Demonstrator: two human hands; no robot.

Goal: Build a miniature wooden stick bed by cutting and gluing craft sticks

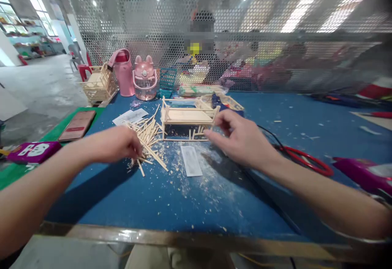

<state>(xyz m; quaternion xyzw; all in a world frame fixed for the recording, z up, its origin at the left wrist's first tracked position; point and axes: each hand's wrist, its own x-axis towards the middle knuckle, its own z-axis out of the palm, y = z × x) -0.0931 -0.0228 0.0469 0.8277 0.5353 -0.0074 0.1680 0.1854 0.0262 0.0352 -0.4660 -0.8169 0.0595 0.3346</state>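
My left hand (118, 143) rests on the blue table, fingers curled down into a loose pile of thin wooden sticks (149, 138); I cannot make out whether it holds any. My right hand (240, 138) hovers palm down beside a small wooden stick bed model (187, 117), fingers slightly spread and bent, fingertips near the model's right end and a low stick frame (196, 135) in front of it. Nothing shows in that hand. A white paper strip (191, 160) lies between my hands amid sawdust.
A phone (77, 125) and a purple case (33, 151) lie at left. Two pink bottles (134, 77), a stick crib (98, 84) and a teal basket (167, 81) stand at the back by a perforated metal screen. A red ring with cable (306, 160) lies at right. Another person sits behind the screen.
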